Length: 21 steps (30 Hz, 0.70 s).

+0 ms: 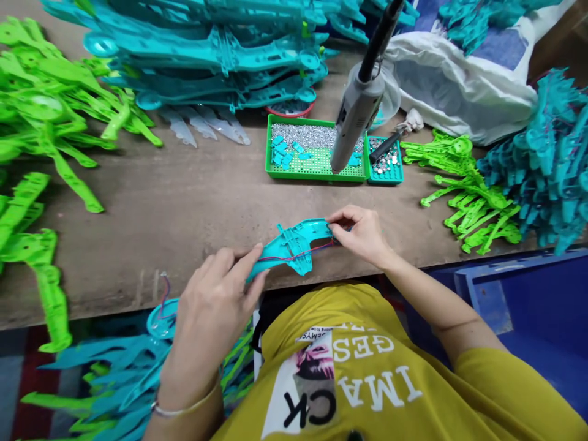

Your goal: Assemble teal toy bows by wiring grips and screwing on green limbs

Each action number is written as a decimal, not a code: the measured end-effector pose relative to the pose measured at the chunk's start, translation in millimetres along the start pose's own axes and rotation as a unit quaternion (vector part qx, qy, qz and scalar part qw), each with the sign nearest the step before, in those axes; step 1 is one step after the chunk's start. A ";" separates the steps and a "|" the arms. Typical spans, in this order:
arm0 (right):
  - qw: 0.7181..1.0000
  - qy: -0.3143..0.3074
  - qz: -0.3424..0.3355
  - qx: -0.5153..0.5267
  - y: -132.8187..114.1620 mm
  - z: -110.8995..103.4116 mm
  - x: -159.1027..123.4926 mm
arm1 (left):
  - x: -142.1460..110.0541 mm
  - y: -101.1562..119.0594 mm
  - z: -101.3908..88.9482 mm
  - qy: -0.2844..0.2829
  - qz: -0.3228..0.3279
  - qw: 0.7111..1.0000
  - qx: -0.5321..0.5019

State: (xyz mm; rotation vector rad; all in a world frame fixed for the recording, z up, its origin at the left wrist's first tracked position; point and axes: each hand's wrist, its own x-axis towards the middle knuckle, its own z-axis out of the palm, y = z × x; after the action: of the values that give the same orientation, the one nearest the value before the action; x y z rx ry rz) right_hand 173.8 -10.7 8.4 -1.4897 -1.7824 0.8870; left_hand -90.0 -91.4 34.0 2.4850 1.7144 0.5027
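Teal plastic is filling the head view's centre: a moulded piece [316, 228] is lying over the table [193, 214]'s near edge, its long axis slanting away rightward; the left hand [218, 300] is pinching the nearer end, the right hand [362, 233] the farther; thin wires [301, 253] are running lengthwise.

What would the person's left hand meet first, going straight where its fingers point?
The curved turquoise plastic part that the left hand holds; beyond it, probably the person's right hand at the part's other end, though depth is unclear.
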 end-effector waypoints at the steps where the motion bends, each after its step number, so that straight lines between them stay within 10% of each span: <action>1: 1.000 0.000 -0.006 -0.011 0.8 0.4 -0.4 | 0.3 0.6 -1.4 -0.005 0.003 1.000 0.007; 21: 0.920 -0.073 -0.088 -0.375 56.0 7.3 79.2 | -5.3 -8.8 11.2 -0.010 0.005 0.999 -0.048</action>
State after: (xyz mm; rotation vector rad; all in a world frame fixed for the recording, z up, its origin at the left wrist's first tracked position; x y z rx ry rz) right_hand 186.8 74.0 -37.7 -1.6851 -2.4898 0.2093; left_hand -96.2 -91.7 20.1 2.4244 1.6319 0.5444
